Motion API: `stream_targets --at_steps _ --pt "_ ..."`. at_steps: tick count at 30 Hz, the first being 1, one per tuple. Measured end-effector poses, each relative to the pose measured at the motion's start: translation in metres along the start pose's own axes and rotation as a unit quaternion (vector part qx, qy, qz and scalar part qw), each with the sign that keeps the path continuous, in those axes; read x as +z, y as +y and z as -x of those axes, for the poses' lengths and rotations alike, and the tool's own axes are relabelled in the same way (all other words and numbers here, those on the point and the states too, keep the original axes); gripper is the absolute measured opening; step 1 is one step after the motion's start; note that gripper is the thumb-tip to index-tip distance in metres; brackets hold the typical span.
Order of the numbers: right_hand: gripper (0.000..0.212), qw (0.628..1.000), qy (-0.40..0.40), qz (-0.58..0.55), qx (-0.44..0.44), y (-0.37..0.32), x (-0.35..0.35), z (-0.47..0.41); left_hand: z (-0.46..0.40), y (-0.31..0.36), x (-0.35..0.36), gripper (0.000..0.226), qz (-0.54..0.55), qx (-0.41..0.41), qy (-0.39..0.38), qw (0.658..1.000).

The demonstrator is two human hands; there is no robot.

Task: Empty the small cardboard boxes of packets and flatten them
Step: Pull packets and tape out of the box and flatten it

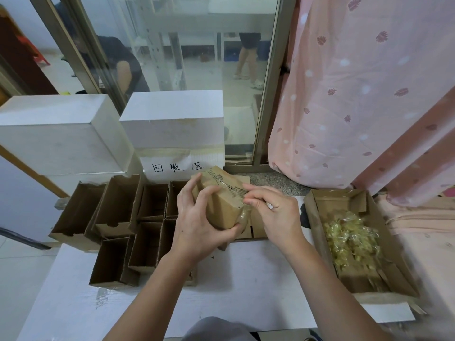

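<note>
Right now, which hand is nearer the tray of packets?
Right. The right hand picks at the tape on the held box, just left of the tray. The left hand grips the box's far side, farther from the tray.

brown box (221, 205), yellow packets (349, 239), pink leaf-patterned curtain (357, 94)

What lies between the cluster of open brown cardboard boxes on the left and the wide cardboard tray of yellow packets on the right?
In the head view: the small taped cardboard box, held by the left hand and right hand.
</note>
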State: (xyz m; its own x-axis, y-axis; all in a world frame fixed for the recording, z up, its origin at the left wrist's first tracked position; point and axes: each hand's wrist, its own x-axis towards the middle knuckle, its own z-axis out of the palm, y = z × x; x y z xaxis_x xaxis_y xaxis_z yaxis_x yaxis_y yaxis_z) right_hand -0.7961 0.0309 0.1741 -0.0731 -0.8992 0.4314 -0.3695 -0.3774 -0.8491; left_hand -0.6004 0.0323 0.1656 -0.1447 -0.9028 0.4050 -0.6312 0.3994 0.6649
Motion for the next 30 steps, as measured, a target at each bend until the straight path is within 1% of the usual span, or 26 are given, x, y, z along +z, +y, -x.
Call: stream_targets --at_steps 5,8,11,13,18,24,30 --pt "0.013 1.0 -0.011 -0.007 -0.001 0.0053 -0.0004 -0.0001 -0.0039 0.0028 -0.002 0.085 0.016 -0.011 -0.009 1.0" --pt "0.016 1.0 -0.014 0.004 0.007 0.005 0.0022 0.0008 -0.0052 0.0031 -0.0011 0.085 0.026 -0.01 -0.006 1.0" --pt "0.024 0.998 -0.053 0.012 0.024 0.0019 0.0006 0.0013 -0.0074 0.0018 -0.0031 0.085 0.034 -0.031 0.002 0.999" --pt "0.024 0.997 -0.074 0.025 0.015 0.0006 -0.0012 0.0003 -0.009 0.0015 -0.0053 0.084 0.039 -0.034 0.0 0.999" --pt "0.017 0.999 -0.036 -0.002 -0.011 0.0043 -0.0056 -0.0058 -0.0111 0.0018 -0.0041 0.085 0.048 -0.031 -0.016 0.998" --pt "0.012 0.998 -0.02 0.047 -0.027 -0.0011 -0.0037 -0.0031 -0.0102 0.0001 -0.0017 0.086 0.062 -0.032 -0.019 0.997" --pt "0.011 0.997 -0.01 0.065 -0.041 -0.0031 -0.0043 -0.0015 -0.0088 -0.002 0.0003 0.085 0.087 -0.042 -0.018 0.995"
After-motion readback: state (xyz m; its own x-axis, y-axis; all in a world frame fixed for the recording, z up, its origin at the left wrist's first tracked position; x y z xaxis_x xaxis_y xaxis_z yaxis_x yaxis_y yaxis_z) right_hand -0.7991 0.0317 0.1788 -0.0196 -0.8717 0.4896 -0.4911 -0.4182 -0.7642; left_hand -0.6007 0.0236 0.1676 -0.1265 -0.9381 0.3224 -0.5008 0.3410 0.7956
